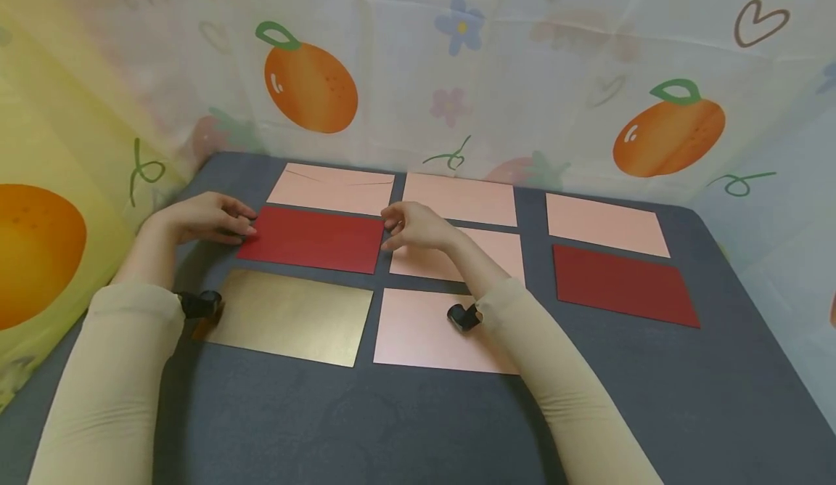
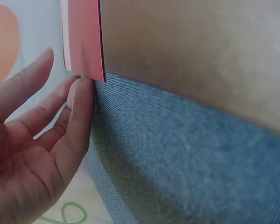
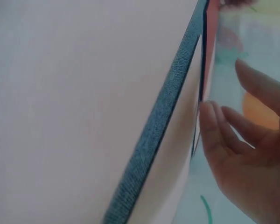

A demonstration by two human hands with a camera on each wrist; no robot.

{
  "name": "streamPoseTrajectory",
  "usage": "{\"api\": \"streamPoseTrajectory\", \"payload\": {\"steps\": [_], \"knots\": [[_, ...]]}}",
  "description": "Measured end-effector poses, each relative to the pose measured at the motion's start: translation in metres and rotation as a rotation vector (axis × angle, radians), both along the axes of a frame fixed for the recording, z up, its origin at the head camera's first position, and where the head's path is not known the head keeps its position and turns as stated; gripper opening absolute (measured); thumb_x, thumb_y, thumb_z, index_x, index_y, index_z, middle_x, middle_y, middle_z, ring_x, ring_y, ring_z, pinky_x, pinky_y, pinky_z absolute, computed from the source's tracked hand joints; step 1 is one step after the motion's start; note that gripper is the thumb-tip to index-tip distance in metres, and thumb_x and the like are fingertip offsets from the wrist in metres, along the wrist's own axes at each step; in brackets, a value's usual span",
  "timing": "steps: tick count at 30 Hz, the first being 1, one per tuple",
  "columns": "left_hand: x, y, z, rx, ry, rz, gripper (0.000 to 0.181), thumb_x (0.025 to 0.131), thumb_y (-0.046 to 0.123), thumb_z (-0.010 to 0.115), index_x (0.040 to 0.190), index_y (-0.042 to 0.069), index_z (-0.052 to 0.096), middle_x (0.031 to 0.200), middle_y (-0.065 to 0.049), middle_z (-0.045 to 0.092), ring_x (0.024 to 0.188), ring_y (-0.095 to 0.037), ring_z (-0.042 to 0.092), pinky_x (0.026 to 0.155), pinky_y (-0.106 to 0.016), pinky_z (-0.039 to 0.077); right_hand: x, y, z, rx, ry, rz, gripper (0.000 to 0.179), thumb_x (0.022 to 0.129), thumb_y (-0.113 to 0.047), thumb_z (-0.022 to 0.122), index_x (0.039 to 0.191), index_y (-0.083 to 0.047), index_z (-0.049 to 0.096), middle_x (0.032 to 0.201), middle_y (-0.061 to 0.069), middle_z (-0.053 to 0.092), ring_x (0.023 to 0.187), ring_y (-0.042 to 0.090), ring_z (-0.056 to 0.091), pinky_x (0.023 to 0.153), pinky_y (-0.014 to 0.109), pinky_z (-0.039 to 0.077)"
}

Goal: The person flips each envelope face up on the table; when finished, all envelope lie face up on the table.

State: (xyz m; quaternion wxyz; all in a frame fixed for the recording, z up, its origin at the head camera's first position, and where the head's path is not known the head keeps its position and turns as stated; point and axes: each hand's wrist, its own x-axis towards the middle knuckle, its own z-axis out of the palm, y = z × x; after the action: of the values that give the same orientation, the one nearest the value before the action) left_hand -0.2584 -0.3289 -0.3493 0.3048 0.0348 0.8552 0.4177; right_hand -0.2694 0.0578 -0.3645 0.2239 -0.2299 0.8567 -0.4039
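Note:
A flat red card lies between my two hands, in the left column of cards. My left hand is at its left edge; in the left wrist view the fingertips meet the red card's end while the thumb stays apart. At the card's right edge is my right hand, its fingers fairly straight in the right wrist view and its thumb held away. Below the red card lies a gold card. A pink card is partly hidden under my right hand and wrist.
Pink cards line the back of the dark grey table. Another pink card lies under my right forearm. To the right are a pink card and a second red card. A fruit-patterned cloth hangs behind.

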Motion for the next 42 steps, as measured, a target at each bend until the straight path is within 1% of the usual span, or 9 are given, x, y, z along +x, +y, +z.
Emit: {"api": "streamPoseTrajectory", "payload": {"steps": [5,7,20,26,29,33,35,39,42], "knots": [[0.004,0.001,0.0,0.015,0.005,0.024,0.066,0.098,0.021,0.061,0.145,-0.014,0.031,0.136,-0.018,0.052,0.095,0.005,0.063,0.093,-0.034,0.059,0.002,-0.002,-0.003,0.027,-0.003,0.031,0.065,0.081,-0.008,0.078,0.139,-0.001,0.05,0.124,0.012,0.061,0.105,0.02,0.062,0.09,0.026,0.052],[0.005,0.002,-0.001,0.016,0.007,0.035,0.066,0.097,0.022,0.062,0.145,-0.013,0.032,0.14,-0.021,0.047,0.095,0.004,0.063,0.093,-0.034,0.059,0.004,-0.004,-0.003,0.04,0.011,0.044,0.064,0.081,-0.008,0.078,0.138,-0.001,0.051,0.123,0.012,0.061,0.105,0.02,0.062,0.09,0.025,0.052],[0.0,-0.008,-0.01,0.076,0.01,0.069,0.058,0.1,0.011,0.055,0.146,-0.014,0.031,0.12,-0.001,0.064,0.094,0.003,0.065,0.087,-0.024,0.059,0.007,-0.011,-0.006,0.088,0.025,0.112,0.059,0.083,-0.002,0.074,0.138,-0.001,0.053,0.134,0.012,0.059,0.117,0.023,0.058,0.104,0.029,0.05],[0.002,-0.014,-0.015,0.113,0.036,0.078,0.052,0.097,0.001,0.054,0.145,-0.004,0.035,0.109,0.007,0.065,0.094,-0.002,0.067,0.085,-0.023,0.058,0.008,-0.011,-0.006,0.091,0.034,0.125,0.062,0.081,0.0,0.074,0.139,0.0,0.053,0.135,0.013,0.059,0.117,0.024,0.059,0.103,0.029,0.051],[0.003,-0.015,-0.017,0.091,0.087,0.042,0.051,0.095,0.002,0.059,0.143,0.002,0.044,0.101,0.008,0.063,0.091,-0.004,0.063,0.082,-0.022,0.057,0.008,-0.011,-0.007,0.092,0.043,0.133,0.062,0.08,0.001,0.073,0.139,0.0,0.053,0.136,0.012,0.059,0.117,0.024,0.059,0.102,0.029,0.051],[0.003,-0.014,-0.019,0.022,0.198,-0.009,0.046,0.092,0.005,0.065,0.137,0.004,0.056,0.093,0.011,0.062,0.088,-0.005,0.057,0.077,-0.021,0.052,0.008,-0.01,-0.007,0.098,0.059,0.141,0.061,0.08,0.002,0.072,0.139,-0.002,0.054,0.137,0.011,0.059,0.117,0.023,0.058,0.102,0.029,0.052],[0.002,-0.013,-0.019,0.001,0.241,0.001,0.043,0.091,0.005,0.066,0.134,0.003,0.059,0.092,0.014,0.062,0.089,-0.003,0.056,0.076,-0.02,0.052,0.008,-0.01,-0.007,0.098,0.068,0.142,0.061,0.08,0.003,0.071,0.138,-0.002,0.055,0.138,0.011,0.059,0.117,0.023,0.058,0.102,0.029,0.052],[0.001,-0.012,-0.02,-0.018,0.274,0.033,0.041,0.094,0.008,0.064,0.134,0.002,0.059,0.1,0.026,0.061,0.092,0.007,0.058,0.079,-0.018,0.054,0.008,-0.009,-0.008,0.096,0.096,0.147,0.06,0.08,0.004,0.071,0.137,-0.004,0.057,0.14,0.009,0.059,0.116,0.023,0.059,0.099,0.029,0.053],[0.002,-0.012,-0.019,-0.038,0.293,0.044,0.036,0.098,0.014,0.06,0.133,0.007,0.061,0.112,0.026,0.057,0.093,0.01,0.057,0.08,-0.018,0.053,0.008,-0.009,-0.009,0.109,0.158,0.142,0.055,0.081,0.001,0.073,0.134,-0.007,0.061,0.135,0.009,0.06,0.113,0.023,0.06,0.095,0.028,0.054]]}}
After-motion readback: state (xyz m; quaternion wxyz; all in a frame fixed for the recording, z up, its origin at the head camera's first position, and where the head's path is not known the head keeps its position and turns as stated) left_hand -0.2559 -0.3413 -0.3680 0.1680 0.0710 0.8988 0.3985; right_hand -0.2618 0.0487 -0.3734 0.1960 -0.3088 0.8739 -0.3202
